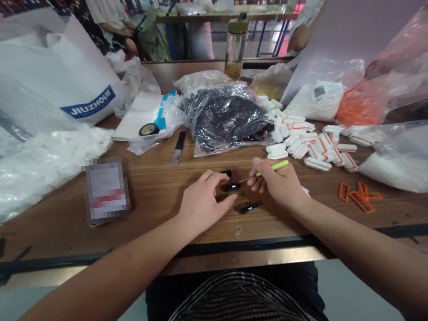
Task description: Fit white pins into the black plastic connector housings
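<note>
My left hand (205,200) rests on the wooden table, thumb and index finger spread around a small black part (233,186); whether they touch it is unclear. In my right hand (278,184) is a green-handled tool (272,167) with a thin metal shaft, closed between thumb and fingers. Its tip points left and reaches the small black part. Just behind lies a second black piece (227,173), partly covered by my left fingers. A third, a black slotted piece (248,207), lies nearer to me, below both hands.
White plastic pieces (315,146) with orange strips pile up at the right, near several orange frames (361,198). Behind are a bag of black parts (224,115), a cutter knife (179,148), black tape (149,129) and a bottle (236,50). A white bag (83,67) stands left.
</note>
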Motion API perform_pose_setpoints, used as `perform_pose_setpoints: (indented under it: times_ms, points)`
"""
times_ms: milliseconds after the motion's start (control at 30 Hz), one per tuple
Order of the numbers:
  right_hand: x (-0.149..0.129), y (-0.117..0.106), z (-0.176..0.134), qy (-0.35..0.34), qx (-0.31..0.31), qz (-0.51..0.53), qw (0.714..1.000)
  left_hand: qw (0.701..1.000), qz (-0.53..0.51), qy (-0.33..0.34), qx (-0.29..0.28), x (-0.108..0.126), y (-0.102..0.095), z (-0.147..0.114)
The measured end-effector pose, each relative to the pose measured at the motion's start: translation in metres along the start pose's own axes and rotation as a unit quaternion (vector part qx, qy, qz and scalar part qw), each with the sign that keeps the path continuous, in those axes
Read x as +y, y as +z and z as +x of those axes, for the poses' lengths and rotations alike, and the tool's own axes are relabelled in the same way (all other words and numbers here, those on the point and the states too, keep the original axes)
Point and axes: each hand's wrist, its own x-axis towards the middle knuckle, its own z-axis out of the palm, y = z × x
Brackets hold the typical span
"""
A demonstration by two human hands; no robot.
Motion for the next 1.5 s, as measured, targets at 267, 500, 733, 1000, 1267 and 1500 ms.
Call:
perform_pose_setpoints:
  times_ms: [267, 500, 733, 1000, 1267, 1500]
  points:
    - [0.004, 0.0, 0.0, 0.001, -0.005, 0.001, 1.0, 0.999, 0.024, 0.013, -0.032, -0.003, 0.007, 0.005]
    - [0.006, 0.0, -0.001, 0.003, -0.003, 0.0, 1.0, 0.999, 0.033, 0.008, -0.032, -0.001, 0.006, 0.005]
    - [0.005, -0.001, -0.002, -0.01, 0.003, 0.0, 1.0, 0.999, 0.037, 0.005, -0.037, -0.001, 0.007, 0.003]
    - [0.005, 0.0, -0.002, -0.001, -0.012, -0.022, 1.0, 0.999, 0.038, 0.005, -0.038, 0.0, 0.005, 0.004]
    - [-0.003, 0.002, -0.014, -0.061, -0.037, -0.105, 0.992, 0.998, 0.034, -0.003, -0.047, 0.0, 0.005, 0.004]
    - [-0.004, 0.003, -0.017, -0.066, -0.001, -0.078, 0.995, 0.998, 0.04, 0.005, -0.04, -0.001, 0.006, 0.003]
